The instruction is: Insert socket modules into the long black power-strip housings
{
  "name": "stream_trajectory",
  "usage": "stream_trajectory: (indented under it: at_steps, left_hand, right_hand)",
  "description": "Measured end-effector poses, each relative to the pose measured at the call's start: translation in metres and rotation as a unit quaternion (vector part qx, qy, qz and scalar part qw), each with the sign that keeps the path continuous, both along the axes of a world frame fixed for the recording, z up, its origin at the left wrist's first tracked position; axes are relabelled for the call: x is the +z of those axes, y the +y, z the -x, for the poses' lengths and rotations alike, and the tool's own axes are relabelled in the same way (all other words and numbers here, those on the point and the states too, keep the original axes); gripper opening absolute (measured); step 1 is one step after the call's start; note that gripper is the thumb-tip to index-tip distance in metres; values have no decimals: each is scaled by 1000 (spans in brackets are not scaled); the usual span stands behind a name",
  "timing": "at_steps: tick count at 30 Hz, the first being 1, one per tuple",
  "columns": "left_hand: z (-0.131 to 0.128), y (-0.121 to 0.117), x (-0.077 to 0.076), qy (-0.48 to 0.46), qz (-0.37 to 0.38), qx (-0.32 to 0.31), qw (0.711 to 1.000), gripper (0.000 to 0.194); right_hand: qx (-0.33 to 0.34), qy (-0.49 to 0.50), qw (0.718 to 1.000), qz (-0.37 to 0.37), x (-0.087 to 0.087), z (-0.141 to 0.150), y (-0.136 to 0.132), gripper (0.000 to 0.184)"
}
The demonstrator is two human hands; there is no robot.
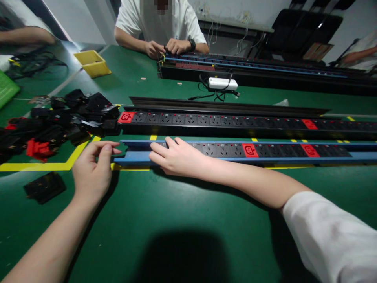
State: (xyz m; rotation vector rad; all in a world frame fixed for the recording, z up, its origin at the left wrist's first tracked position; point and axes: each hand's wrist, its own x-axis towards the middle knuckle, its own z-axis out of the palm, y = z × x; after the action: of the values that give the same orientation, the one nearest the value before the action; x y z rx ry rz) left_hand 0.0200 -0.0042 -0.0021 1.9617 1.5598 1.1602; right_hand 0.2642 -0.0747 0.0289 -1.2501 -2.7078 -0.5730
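Observation:
A blue rail [138, 156] lies crosswise on the table, with a row of black socket modules [223, 150] and a few red ones [249, 150] set in its channel. My right hand [176, 155] rests on the modules near the rail's left end, palm down and fingers spread, hiding those beneath. Just off that end is my left hand [94, 167], fingers loosely bent and apart, with nothing visible in it. Close to my left wrist lies a loose black module [44, 187]. Behind the rail runs a black strip [203, 120] filled with similar sockets.
Loose black modules [55, 125] and red ones [39, 149] are heaped at left. A yellow bin [92, 63] stands farther back. Across the table a person's hands [167, 48] work at another long strip [250, 76], near a white power strip [223, 83].

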Motion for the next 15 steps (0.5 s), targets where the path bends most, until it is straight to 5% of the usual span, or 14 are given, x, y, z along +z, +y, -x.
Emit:
stream_trajectory:
  at_steps: [15]
  left_hand:
    - [-2,-3,6,-3,53,-25,998,28]
  right_hand:
    - [15,-2,1000,-7,0,0,-1,24]
